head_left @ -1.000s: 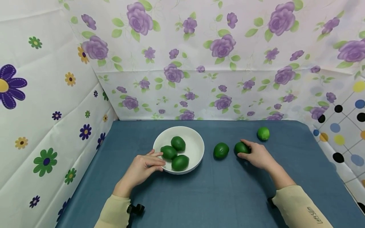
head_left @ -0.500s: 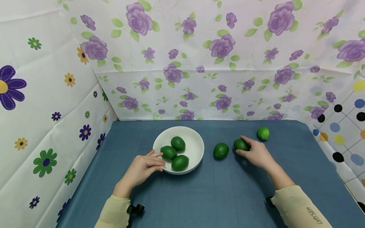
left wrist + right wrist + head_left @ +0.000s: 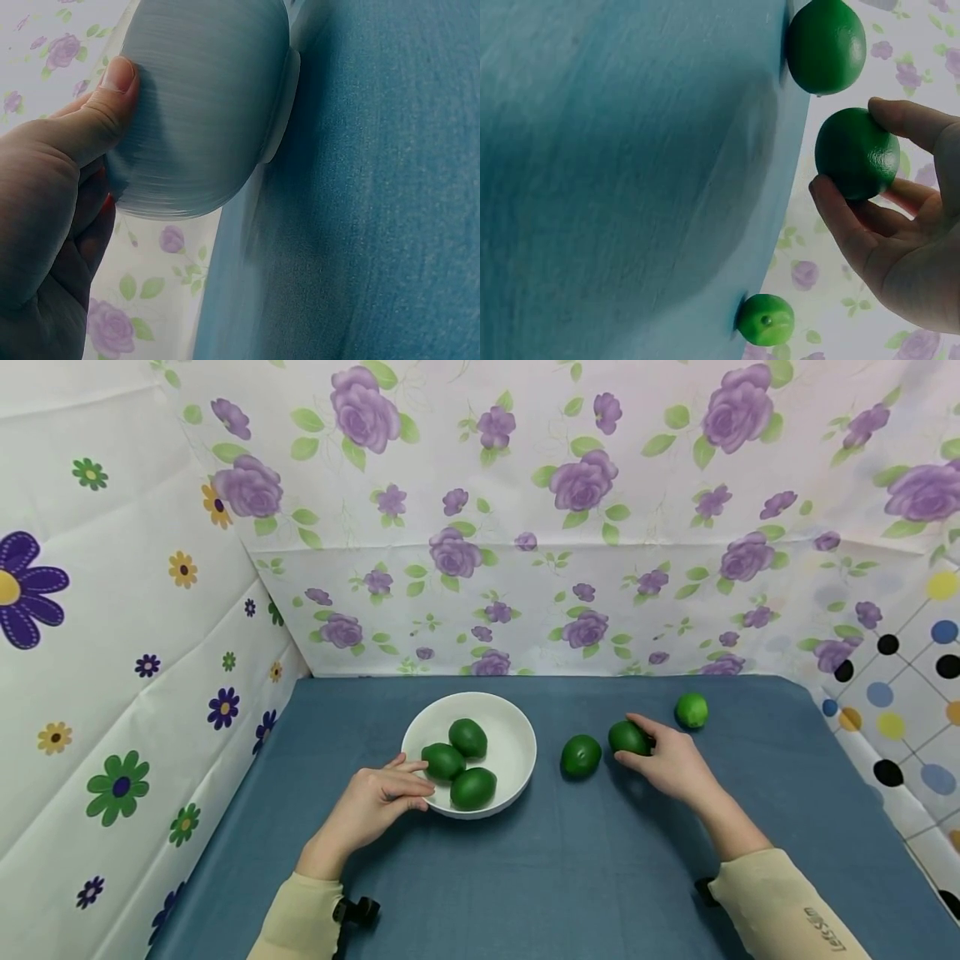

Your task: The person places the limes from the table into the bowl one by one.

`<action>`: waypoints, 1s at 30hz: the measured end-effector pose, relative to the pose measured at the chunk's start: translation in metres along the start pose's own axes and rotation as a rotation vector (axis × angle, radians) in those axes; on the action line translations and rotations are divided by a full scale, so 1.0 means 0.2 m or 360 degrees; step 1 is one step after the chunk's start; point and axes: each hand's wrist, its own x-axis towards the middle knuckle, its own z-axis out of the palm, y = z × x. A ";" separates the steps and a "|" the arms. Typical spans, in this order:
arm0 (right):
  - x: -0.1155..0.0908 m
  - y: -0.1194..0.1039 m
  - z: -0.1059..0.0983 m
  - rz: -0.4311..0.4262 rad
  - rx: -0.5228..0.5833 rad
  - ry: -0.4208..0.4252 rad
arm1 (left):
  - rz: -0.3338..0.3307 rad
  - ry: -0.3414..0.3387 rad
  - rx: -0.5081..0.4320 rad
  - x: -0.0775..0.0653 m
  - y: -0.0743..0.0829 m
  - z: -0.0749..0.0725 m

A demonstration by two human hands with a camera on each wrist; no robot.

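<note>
My left hand (image 3: 378,797) grips the near-left rim of a white bowl (image 3: 517,752). In the left wrist view the thumb presses the bowl's outer wall (image 3: 202,112), and the other fingers go behind the rim. Three dark green limes (image 3: 473,789) lie inside the bowl. To its right, my right hand (image 3: 675,768) holds another dark green lime (image 3: 628,738) between thumb and fingertips. The right wrist view shows this held lime (image 3: 855,154) raised off the cloth. Just left of it on the table rests one more dark green lime (image 3: 581,756).
A smaller, brighter green lime (image 3: 692,711) sits at the back right, beyond my right hand. Blue cloth (image 3: 525,885) covers the table. Flower-printed sheets (image 3: 480,568) stand along the back and left, with a dotted sheet (image 3: 911,727) on the right.
My right hand has lifted the dark green lime and moved it slightly left and away from me. My left hand and the bowl have stayed in place.
</note>
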 end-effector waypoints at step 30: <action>0.01 -0.14 0.03 -0.0083 0.0061 0.0050 | -0.0045 -0.0001 -0.0001 0.00 0.00 0.00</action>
